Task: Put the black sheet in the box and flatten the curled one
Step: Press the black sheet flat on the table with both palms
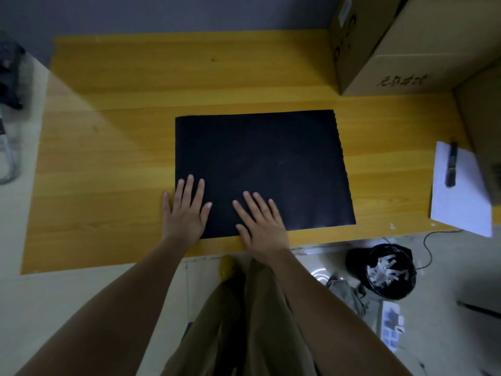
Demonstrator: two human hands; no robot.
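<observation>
A black sheet (265, 158) lies flat in the middle of the wooden table (108, 158); its right edge looks serrated, as if several sheets are stacked. My left hand (187, 210) rests palm down on the sheet's near left corner, fingers spread, with the little finger side on the wood. My right hand (260, 223) presses flat on the sheet's near edge beside it, fingers apart. Neither hand grips anything. A large cardboard box (393, 50) stands at the table's far right corner.
A white pad (458, 191) with a black pen (451, 164) on it hangs over the table's right edge, beside another cardboard box (485, 126). On the floor to the right stands a black bin (385, 272) with paper shreds. A metal chair frame (8, 158) is at the left.
</observation>
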